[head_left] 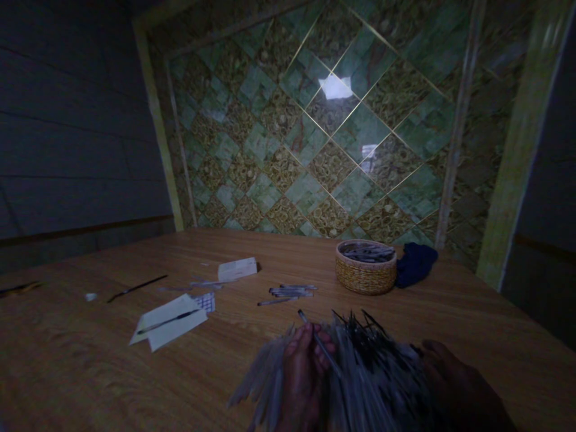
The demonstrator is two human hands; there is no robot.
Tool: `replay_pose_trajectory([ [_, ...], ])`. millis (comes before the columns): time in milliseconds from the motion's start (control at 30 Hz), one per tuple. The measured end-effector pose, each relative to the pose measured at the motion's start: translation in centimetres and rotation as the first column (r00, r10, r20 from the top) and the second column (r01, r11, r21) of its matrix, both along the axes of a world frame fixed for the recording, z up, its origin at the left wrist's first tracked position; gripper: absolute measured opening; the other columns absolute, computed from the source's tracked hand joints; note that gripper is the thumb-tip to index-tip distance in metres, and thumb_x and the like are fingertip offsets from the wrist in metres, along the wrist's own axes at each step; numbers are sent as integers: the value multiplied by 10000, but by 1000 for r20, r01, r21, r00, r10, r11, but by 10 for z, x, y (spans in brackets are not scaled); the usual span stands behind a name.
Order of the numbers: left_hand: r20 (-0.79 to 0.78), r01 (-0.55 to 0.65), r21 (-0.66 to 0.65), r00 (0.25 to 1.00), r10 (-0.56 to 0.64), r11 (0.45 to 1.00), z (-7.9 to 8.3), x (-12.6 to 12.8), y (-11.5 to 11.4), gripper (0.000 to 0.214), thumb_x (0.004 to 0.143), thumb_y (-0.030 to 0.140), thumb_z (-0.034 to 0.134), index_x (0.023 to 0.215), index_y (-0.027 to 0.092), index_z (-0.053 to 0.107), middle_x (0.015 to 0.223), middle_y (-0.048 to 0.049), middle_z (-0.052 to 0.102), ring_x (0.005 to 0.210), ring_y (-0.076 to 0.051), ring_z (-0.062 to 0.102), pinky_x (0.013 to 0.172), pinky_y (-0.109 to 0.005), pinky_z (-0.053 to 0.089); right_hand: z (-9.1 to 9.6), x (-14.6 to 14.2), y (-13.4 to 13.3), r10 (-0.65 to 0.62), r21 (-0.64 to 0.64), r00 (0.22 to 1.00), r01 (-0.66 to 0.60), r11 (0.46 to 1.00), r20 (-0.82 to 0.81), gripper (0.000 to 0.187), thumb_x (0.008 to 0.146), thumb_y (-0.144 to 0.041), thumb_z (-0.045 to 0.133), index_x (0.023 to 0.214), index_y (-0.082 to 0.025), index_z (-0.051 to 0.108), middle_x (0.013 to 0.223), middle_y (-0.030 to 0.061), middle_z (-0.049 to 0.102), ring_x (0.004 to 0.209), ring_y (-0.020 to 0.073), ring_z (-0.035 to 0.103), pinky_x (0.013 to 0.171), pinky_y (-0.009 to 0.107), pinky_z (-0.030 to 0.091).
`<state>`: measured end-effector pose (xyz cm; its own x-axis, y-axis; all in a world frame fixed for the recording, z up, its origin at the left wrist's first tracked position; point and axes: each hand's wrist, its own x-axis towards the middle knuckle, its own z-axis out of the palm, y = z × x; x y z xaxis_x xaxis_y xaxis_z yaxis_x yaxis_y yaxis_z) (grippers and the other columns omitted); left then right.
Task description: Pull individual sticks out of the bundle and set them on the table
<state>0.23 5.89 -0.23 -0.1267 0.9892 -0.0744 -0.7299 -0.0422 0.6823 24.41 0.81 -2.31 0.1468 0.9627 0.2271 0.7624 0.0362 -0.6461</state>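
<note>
A big fanned bunch of thin pens or pen refills [360,366] lies under my hands at the near edge of the wooden table [90,372]. My left hand [303,375] rests on the bunch and pinches a single pen [315,339] between thumb and fingers. My right hand [459,390] lies at the right side of the bunch, dark and blurred, so its fingers are unclear. A small group of several pens [290,292] lies farther out on the table. A woven basket [366,275] with more pens inside stands beyond them to the right.
A dark blue cloth [416,263] lies against the basket's right side. White papers with a pen on top [168,324], a small white box [237,269], a dark pen [137,288] and small scraps lie at the left. A green tiled wall rises behind the table.
</note>
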Motion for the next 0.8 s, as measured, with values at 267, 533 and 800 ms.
replay_pose_trajectory([
  [267, -41, 19, 13, 999, -18, 1000, 5, 6, -8, 162, 680, 244, 727, 720, 131, 618, 593, -21, 643, 497, -111, 593, 463, -193, 464, 16, -74, -4, 327, -94, 922, -352, 931, -206, 233, 746, -381, 412, 628, -210, 517, 589, -21, 513, 600, 151, 517, 543, 229, 368],
  [533, -219, 92, 39, 972, -81, 995, 1, 7, -11, 278, 679, 389, 723, 669, 138, 603, 520, -3, 601, 417, -84, 511, 397, -168, 332, 17, -90, 8, 367, -26, 833, -414, 910, -413, 249, 781, -400, 425, 698, -184, 517, 579, -50, 412, 542, 122, 427, 502, 229, 322],
  [800, -602, 539, -12, 669, -437, 842, -4, 11, -27, 403, 624, 533, 695, 527, 159, 580, 408, 12, 511, 340, -85, 406, 372, -206, 263, 45, -72, 11, 284, -16, 872, -316, 949, -398, 420, 837, -539, 385, 626, -197, 509, 504, -45, 453, 460, 117, 427, 431, 220, 326],
])
